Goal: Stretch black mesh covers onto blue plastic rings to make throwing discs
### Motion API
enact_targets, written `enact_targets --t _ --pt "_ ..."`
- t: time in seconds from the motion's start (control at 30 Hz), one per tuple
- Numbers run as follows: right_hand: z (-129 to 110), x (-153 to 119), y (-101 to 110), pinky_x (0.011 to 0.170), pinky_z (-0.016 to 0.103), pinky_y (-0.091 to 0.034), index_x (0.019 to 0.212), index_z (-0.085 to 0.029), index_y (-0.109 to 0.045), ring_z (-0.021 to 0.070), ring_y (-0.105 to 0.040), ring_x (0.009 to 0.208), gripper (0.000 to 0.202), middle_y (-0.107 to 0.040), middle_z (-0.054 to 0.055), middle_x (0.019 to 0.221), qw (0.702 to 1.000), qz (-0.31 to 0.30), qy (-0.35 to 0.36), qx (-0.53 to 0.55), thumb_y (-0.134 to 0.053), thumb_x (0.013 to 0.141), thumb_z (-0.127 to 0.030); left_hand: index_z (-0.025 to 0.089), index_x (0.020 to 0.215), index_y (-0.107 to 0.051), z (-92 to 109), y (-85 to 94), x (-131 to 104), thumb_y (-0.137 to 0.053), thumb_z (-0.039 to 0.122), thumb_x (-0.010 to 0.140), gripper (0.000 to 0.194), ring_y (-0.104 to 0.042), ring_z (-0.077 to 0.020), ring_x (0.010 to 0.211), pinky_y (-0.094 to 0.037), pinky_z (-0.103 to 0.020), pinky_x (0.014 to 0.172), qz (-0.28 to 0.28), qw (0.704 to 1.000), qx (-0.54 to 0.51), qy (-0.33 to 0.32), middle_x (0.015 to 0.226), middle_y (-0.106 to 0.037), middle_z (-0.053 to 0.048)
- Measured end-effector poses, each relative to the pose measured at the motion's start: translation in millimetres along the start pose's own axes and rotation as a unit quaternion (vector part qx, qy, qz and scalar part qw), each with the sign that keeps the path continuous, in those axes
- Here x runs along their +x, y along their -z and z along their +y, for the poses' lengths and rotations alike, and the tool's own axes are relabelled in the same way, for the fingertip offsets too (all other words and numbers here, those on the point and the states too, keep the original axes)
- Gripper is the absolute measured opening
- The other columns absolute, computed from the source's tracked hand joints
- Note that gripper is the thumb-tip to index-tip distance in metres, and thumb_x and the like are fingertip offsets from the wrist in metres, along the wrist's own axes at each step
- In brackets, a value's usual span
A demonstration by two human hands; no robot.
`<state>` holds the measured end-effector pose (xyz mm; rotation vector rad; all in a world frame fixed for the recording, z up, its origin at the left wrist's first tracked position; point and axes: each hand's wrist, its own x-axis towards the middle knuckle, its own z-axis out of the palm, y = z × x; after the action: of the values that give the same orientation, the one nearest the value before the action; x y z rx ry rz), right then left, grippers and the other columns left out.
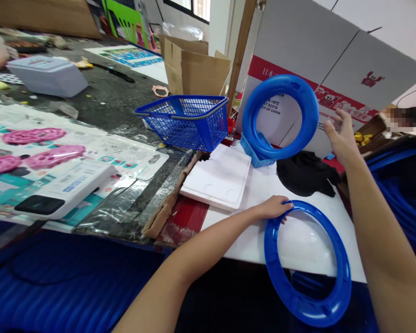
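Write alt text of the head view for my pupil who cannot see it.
A person's left hand grips a blue ring by its upper rim; the open right hand is raised beside a stack of blue rings. A white foam slab and a blue shopping basket sit left of the stack.

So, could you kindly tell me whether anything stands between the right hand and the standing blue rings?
Nothing visible does: between the right hand and the standing blue rings, only the printed panel shows, behind the gap. The black item lies lower.

Bright window point(201, 8), glare on clear plastic film point(116, 213), deep shadow below white worktop point(244, 243), wide-angle edge distortion.
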<state>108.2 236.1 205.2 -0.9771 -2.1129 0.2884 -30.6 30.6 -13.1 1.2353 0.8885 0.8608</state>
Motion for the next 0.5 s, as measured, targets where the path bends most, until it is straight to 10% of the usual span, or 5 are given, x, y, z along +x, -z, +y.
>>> enact_targets --t 0.1,0.23,0.3,0.5 --pt "30.5 -72.8 7.4 0.119 0.052 -0.048 0.151 -0.023 -0.054 0.0290 -0.060 0.139 0.058 -0.060 0.017 0.152 1.000 -0.008 -0.019 -0.006 -0.066 0.103 -0.054 0.017 0.109 -0.060 -0.1 0.7 0.2 -0.059 0.044 0.105 0.028 -0.076 -0.0196 0.069 -0.062 -0.027 0.059 -0.009 1.000 0.000 0.007 0.085 -0.071 -0.007" --pt "66.8 -185.2 17.3 0.104 0.050 -0.057 0.103 -0.024 -0.079 0.0314 -0.073 0.108 0.037 -0.079 0.010 0.114 0.957 -0.277 -0.063 -0.060 -0.071 0.093 -0.058 0.021 0.141 -0.055 9.1 1.0 -4.9 -0.057 0.054 0.106 0.048 -0.076 -0.0213 0.074 -0.062 -0.031 0.067 0.022 0.997 0.075 -0.001 0.093 -0.074 -0.007" --pt "77.7 -231.7 21.3 0.098 0.048 -0.059 0.114 -0.025 -0.078 0.0307 -0.074 0.106 0.038 -0.080 0.009 0.115 0.951 -0.289 -0.099 -0.045 -0.063 0.099 -0.056 0.021 0.145 -0.056 16.9 0.6 -9.3 -0.065 0.060 0.100 0.060 -0.077 -0.0259 0.092 -0.062 -0.036 0.082 0.048 0.977 0.203 -0.047 0.110 -0.075 -0.012" --pt "90.1 -268.8 14.2 0.083 0.039 -0.055 0.104 -0.024 -0.076 0.0251 -0.071 0.089 0.028 -0.079 0.005 0.098 0.951 -0.287 -0.115 -0.010 -0.062 0.100 -0.048 0.019 0.136 -0.066 33.2 2.6 -19.1 -0.072 0.035 0.097 0.043 -0.066 -0.0367 0.120 -0.056 -0.042 0.092 0.069 0.790 0.599 -0.109 0.138 -0.064 -0.019"
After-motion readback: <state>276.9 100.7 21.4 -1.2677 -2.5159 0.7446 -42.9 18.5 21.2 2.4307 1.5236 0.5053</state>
